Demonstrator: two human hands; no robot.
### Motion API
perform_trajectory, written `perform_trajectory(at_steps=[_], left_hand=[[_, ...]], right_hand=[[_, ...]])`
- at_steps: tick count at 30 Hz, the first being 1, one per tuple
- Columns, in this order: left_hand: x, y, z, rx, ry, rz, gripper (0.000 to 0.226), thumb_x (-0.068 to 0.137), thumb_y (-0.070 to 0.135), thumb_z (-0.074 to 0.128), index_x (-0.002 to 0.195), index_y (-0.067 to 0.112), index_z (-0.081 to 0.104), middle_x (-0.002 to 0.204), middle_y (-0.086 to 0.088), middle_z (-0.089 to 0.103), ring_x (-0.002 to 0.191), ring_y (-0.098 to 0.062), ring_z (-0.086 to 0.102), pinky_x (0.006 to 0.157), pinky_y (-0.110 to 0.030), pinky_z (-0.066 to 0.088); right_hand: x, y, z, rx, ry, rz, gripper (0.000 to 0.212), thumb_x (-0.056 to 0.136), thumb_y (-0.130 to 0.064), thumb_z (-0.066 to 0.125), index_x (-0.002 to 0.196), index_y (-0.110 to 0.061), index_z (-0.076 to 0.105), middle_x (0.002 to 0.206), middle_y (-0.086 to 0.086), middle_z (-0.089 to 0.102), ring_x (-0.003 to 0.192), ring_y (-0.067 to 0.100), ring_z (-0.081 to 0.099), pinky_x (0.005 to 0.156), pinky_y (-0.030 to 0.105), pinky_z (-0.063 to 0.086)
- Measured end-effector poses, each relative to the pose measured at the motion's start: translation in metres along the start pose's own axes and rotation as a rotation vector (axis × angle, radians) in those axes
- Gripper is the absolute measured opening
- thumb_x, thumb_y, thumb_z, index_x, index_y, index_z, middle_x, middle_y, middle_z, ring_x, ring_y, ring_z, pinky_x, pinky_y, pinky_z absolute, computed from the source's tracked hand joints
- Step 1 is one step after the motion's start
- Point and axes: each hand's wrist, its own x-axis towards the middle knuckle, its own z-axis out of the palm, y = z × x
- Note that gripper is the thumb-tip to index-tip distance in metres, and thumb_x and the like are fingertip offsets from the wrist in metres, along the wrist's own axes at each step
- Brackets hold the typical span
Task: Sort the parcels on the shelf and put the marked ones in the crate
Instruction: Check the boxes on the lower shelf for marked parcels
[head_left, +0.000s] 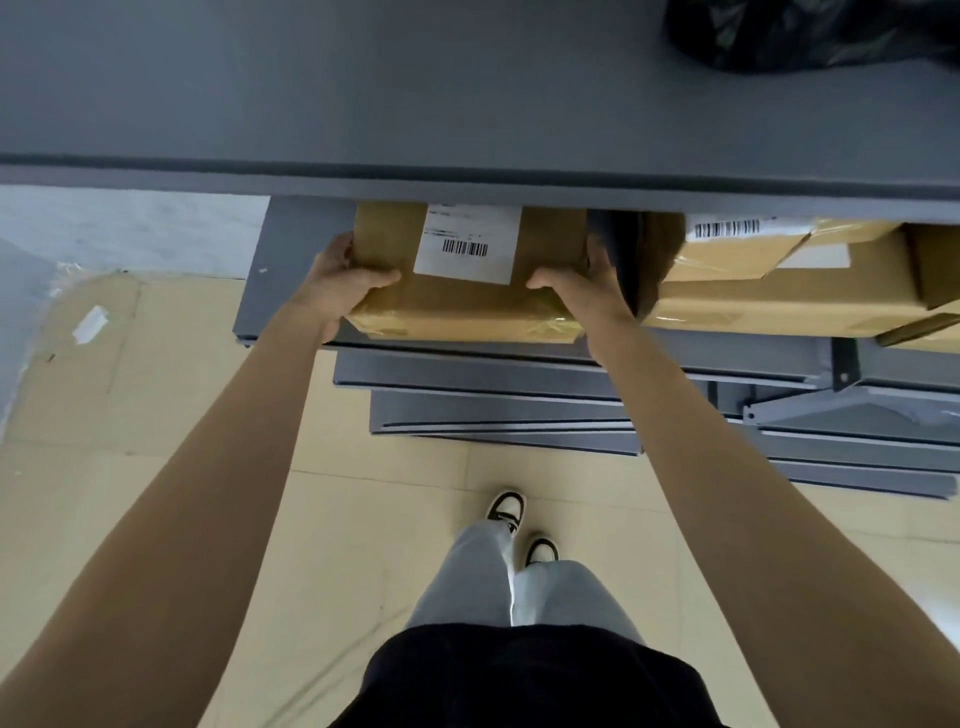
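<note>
Flattened cardboard (78, 353) on the floor far left, not in play.

Left hand (340, 283) is wrapped round the left end of the cardboard parcel (462, 306), thumb over the top face, fingers tucked out of sight round the side. The parcel sits on the grey shelf (291, 291), second tier, its near edge about flush with the shelf front and its far end tucked under the top shelf (415, 104). Right hand (582, 283) mirrors the left: closed on the right end, thumb on top. So a two-hand clamp, both hands full with the same box.

Shipping label (467, 244) is on the top face with its barcode toward me, slightly skewed. The parcel's long axis looks to run left-right along the shelf front, but the back is hidden, so depth is a guess.

To the right, more parcels (779, 280) are stacked just beside the right hand, knuckles close to them. A black bag (810, 31) sits on the top shelf far right. No crate in view.

Step in hand, as I read it: draw the box out to check it.
- pull straight toward the body, keep it level
- clear the top shelf lip before lifting
- keep the right hand off the neighbouring stack
- keep the label up so any mark reads
</note>
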Motion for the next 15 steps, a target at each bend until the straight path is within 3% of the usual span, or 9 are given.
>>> perform_trajectory(at_steps=[4,6,8,10,12,13,15], left_hand=[[0.020,0.009,0.003,0.129,-0.003,0.059,0.057,0.086,0.022,0.064,0.135,0.016,0.035,0.123,0.001,0.052,0.113,-0.018,0.050,0.095,-0.029,0.043],[0.022,0.016,0.011,0.328,0.066,0.092,0.057,0.088,0.029,0.060,0.135,0.011,0.034,0.133,-0.009,0.046,0.123,-0.026,0.043,0.106,-0.036,0.035],[0.013,0.026,0.031,0.581,0.193,0.234,0.053,0.089,0.034,0.057,0.128,0.001,0.042,0.129,-0.018,0.047,0.124,-0.033,0.039,0.107,-0.038,0.029],[-0.006,0.040,0.062,0.625,0.192,0.443,0.044,0.092,0.036,0.052,0.112,-0.003,0.054,0.111,-0.017,0.058,0.111,-0.030,0.050,0.102,-0.033,0.032],[-0.026,0.055,0.098,0.505,0.050,0.620,0.034,0.093,0.037,0.049,0.098,0.004,0.059,0.084,-0.004,0.059,0.081,-0.015,0.056,0.085,-0.018,0.037],[-0.034,0.063,0.116,0.435,-0.039,0.646,0.033,0.094,0.039,0.048,0.098,0.008,0.058,0.081,0.001,0.058,0.077,-0.010,0.054,0.077,-0.014,0.036],[-0.045,0.082,0.148,0.280,-0.177,0.531,0.040,0.093,0.041,0.049,0.120,0.011,0.052,0.106,0.000,0.060,0.100,-0.013,0.053,0.083,-0.011,0.032]], right_hand=[[0.007,-0.009,-0.004,0.148,-0.009,-0.001,0.050,0.080,-0.016,0.068,0.118,-0.036,0.040,0.088,-0.022,0.049,0.078,-0.007,0.043,0.063,0.008,0.031],[0.002,-0.012,-0.007,0.137,0.014,-0.048,0.046,0.082,-0.017,0.067,0.117,-0.032,0.043,0.088,-0.022,0.049,0.078,-0.008,0.046,0.063,0.001,0.032],[-0.009,-0.018,-0.011,0.108,0.046,-0.134,0.043,0.082,-0.014,0.068,0.118,-0.023,0.048,0.094,-0.019,0.054,0.092,0.000,0.052,0.085,0.007,0.037],[-0.025,-0.025,-0.016,0.062,0.086,-0.283,0.029,0.082,-0.009,0.067,0.105,-0.020,0.054,0.098,-0.013,0.059,0.102,0.008,0.054,0.094,0.020,0.040],[-0.041,-0.036,-0.025,-0.012,0.219,-0.488,0.017,0.082,-0.007,0.065,0.098,-0.011,0.062,0.099,0.003,0.068,0.097,0.012,0.060,0.089,0.022,0.046],[-0.047,-0.041,-0.031,-0.080,0.344,-0.585,0.013,0.081,-0.006,0.062,0.093,-0.004,0.065,0.094,0.012,0.069,0.088,0.015,0.062,0.082,0.022,0.047],[-0.051,-0.043,-0.049,-0.231,0.610,-0.656,0.016,0.079,-0.010,0.053,0.087,-0.002,0.064,0.086,0.017,0.066,0.083,0.022,0.060,0.077,0.023,0.043]])
